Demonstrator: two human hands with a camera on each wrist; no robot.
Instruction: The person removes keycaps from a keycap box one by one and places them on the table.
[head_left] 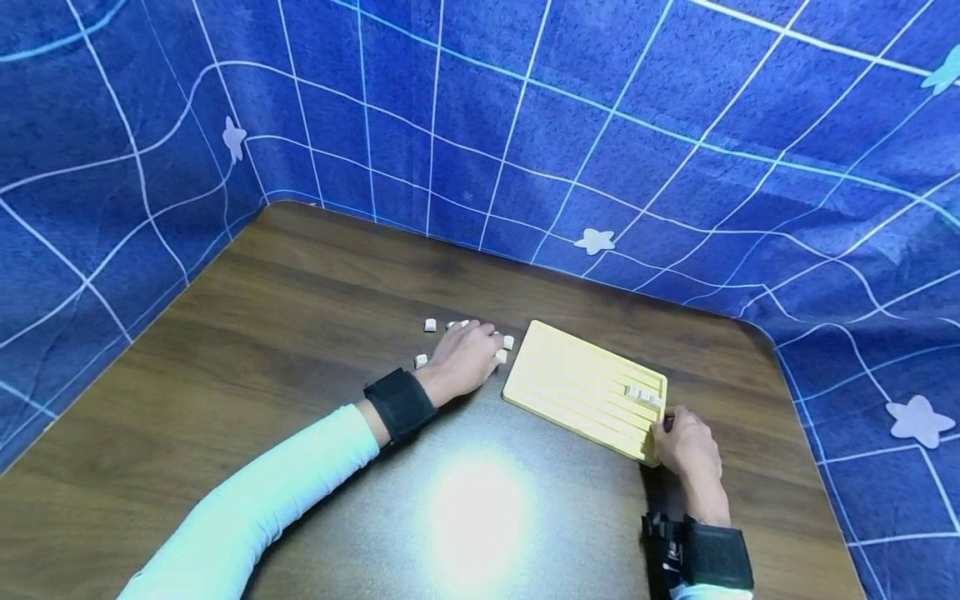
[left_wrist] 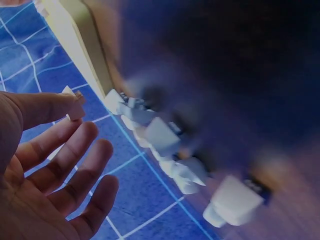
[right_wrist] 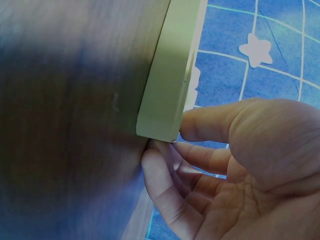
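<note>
My left hand (head_left: 467,357) reaches over a loose group of small white keycaps left of the yellow tray. In the left wrist view its thumb and index finger pinch one keycap (left_wrist: 76,106), with the other fingers spread loosely beneath. More keycaps, including a large near one (left_wrist: 236,201), lie beside that hand. The ridged yellow tray (head_left: 562,367) lies on the table, with a few keycaps (head_left: 642,395) in a row near its right end. My right hand (head_left: 690,450) grips that end, thumb (right_wrist: 205,124) at the rim and fingers curled by the lower edge.
The brown wooden table (head_left: 322,283) carries everything. Single keycaps lie at the group's left, one at the back (head_left: 430,325) and one nearer (head_left: 421,361). A blue curtain (head_left: 480,125) with white lines and stars hangs along the table's back and sides.
</note>
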